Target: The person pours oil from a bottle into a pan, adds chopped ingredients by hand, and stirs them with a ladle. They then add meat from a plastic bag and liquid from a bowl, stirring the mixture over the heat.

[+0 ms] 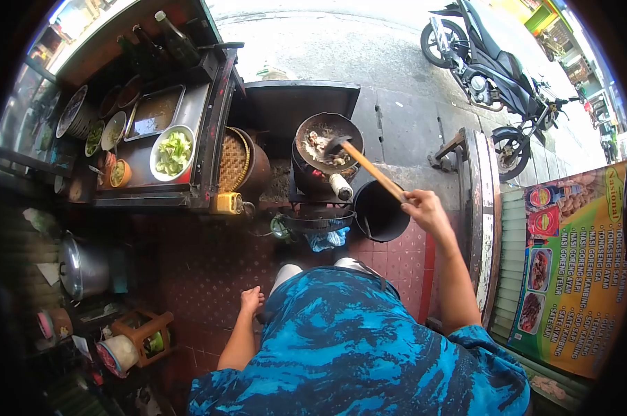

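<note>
My right hand [425, 211] is closed round the wooden handle of a spatula [374, 168]. Its dark head rests inside a wok [305, 126], among pieces of food [319, 144] that I cannot name exactly. The wok sits on a stove [306, 182], and its cloth-wrapped handle [340, 186] points toward me. Down at my side, my left hand [252, 299] hangs with its fingers curled in and nothing visible in them, apart from any object.
Below the wok's right side stands a black bucket [389, 220]. The cart at left carries a bowl of chopped greens [173, 154], a metal tray [154, 114] and bottles [177, 40]. A bench [481, 208] and a banner [570, 270] line the right; a motorcycle [493, 66] is parked beyond.
</note>
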The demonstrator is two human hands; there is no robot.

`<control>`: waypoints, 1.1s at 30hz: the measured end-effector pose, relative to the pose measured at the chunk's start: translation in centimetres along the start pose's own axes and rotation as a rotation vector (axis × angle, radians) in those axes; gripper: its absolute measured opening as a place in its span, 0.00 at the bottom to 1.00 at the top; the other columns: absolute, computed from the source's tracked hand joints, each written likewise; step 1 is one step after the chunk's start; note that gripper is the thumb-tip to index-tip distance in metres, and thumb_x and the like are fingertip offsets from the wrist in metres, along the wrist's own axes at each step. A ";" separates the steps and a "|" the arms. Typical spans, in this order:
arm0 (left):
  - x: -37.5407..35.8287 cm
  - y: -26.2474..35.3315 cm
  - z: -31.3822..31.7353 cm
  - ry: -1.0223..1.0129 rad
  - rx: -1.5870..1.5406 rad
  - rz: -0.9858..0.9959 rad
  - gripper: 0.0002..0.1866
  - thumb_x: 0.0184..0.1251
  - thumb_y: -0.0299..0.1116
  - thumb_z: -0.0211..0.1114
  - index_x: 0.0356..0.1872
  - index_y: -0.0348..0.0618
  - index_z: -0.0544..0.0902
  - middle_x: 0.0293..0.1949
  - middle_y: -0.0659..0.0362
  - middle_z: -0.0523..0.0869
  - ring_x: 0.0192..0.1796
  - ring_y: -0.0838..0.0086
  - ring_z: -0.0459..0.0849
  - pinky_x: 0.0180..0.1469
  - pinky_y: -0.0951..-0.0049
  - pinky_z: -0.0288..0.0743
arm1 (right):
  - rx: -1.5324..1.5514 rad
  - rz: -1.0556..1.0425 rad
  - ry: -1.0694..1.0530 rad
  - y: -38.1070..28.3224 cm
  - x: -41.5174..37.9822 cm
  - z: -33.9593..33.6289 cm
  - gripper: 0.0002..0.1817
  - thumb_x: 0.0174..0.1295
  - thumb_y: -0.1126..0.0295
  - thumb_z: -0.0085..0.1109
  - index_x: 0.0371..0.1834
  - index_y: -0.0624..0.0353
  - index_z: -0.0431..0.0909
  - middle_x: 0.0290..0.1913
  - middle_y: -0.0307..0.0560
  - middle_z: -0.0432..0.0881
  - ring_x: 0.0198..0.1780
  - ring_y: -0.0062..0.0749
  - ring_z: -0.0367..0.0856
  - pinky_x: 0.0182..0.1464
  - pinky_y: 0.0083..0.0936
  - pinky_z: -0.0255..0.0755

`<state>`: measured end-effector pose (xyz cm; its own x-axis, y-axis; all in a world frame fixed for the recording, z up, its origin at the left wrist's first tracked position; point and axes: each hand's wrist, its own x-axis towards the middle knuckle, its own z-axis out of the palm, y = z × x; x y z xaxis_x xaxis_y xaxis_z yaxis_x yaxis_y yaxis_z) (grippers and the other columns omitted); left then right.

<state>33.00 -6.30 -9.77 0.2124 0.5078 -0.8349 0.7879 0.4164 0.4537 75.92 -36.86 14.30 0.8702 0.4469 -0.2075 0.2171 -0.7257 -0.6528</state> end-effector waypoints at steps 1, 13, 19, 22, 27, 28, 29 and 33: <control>-0.1 0.3 0.1 -0.004 0.029 -0.003 0.20 0.68 0.42 0.59 0.48 0.34 0.83 0.35 0.55 0.86 0.33 0.71 0.85 0.33 0.72 0.79 | 0.007 0.003 -0.005 0.6 0.6 1.4 0.17 0.52 0.69 0.67 0.44 0.64 0.83 0.30 0.60 0.83 0.34 0.43 0.85 0.40 0.33 0.75; 0.9 2.5 0.0 -0.004 -0.057 0.087 0.18 0.68 0.42 0.59 0.44 0.34 0.83 0.33 0.57 0.85 0.34 0.73 0.84 0.34 0.73 0.78 | -0.344 -0.161 0.169 -3.9 0.8 2.9 0.16 0.56 0.68 0.62 0.47 0.59 0.79 0.46 0.55 0.82 0.48 0.51 0.80 0.51 0.41 0.74; 0.5 0.6 -0.1 -0.005 -0.028 0.026 0.17 0.68 0.42 0.60 0.43 0.35 0.83 0.33 0.57 0.85 0.33 0.73 0.84 0.33 0.73 0.78 | -0.163 -0.160 0.150 -2.4 1.4 3.3 0.15 0.55 0.69 0.64 0.45 0.61 0.80 0.40 0.59 0.83 0.45 0.56 0.81 0.50 0.44 0.73; 0.8 -0.6 -0.1 0.011 -0.006 -0.034 0.17 0.68 0.41 0.59 0.44 0.35 0.83 0.33 0.56 0.85 0.33 0.72 0.84 0.33 0.72 0.78 | 0.002 -0.030 0.068 -2.9 1.3 1.2 0.15 0.54 0.69 0.65 0.45 0.62 0.82 0.38 0.61 0.83 0.43 0.58 0.81 0.49 0.44 0.73; 0.0 -0.9 0.3 0.003 0.046 -0.037 0.19 0.70 0.42 0.57 0.50 0.36 0.81 0.38 0.53 0.86 0.37 0.68 0.85 0.34 0.69 0.81 | -0.082 -0.036 0.101 -1.7 -0.3 1.7 0.18 0.55 0.71 0.64 0.48 0.66 0.80 0.40 0.64 0.83 0.45 0.56 0.82 0.48 0.38 0.75; -0.2 -0.4 0.5 0.006 0.047 -0.036 0.19 0.70 0.42 0.57 0.50 0.36 0.81 0.38 0.53 0.86 0.37 0.68 0.85 0.34 0.69 0.81 | 0.008 -0.019 0.067 -1.7 0.0 2.3 0.18 0.55 0.71 0.64 0.49 0.66 0.79 0.41 0.64 0.83 0.45 0.55 0.82 0.48 0.37 0.75; -0.4 -0.1 0.8 0.025 0.017 -0.025 0.18 0.69 0.42 0.58 0.47 0.35 0.82 0.35 0.54 0.85 0.35 0.71 0.85 0.33 0.71 0.79 | 0.024 -0.039 0.067 -2.4 -0.1 2.4 0.17 0.55 0.70 0.64 0.48 0.66 0.79 0.40 0.63 0.83 0.45 0.55 0.82 0.48 0.37 0.75; -0.8 1.1 1.7 0.044 -0.061 0.054 0.16 0.69 0.41 0.59 0.39 0.36 0.83 0.32 0.57 0.85 0.32 0.74 0.84 0.32 0.74 0.78 | 0.036 -0.178 0.127 -1.7 1.0 4.1 0.16 0.55 0.71 0.64 0.46 0.66 0.80 0.38 0.63 0.83 0.43 0.55 0.83 0.46 0.38 0.76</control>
<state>34.63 -7.56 -9.12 0.2269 0.5630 -0.7947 0.7393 0.4317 0.5169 74.62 -33.05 12.24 0.8688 0.4951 0.0049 0.3580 -0.6214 -0.6969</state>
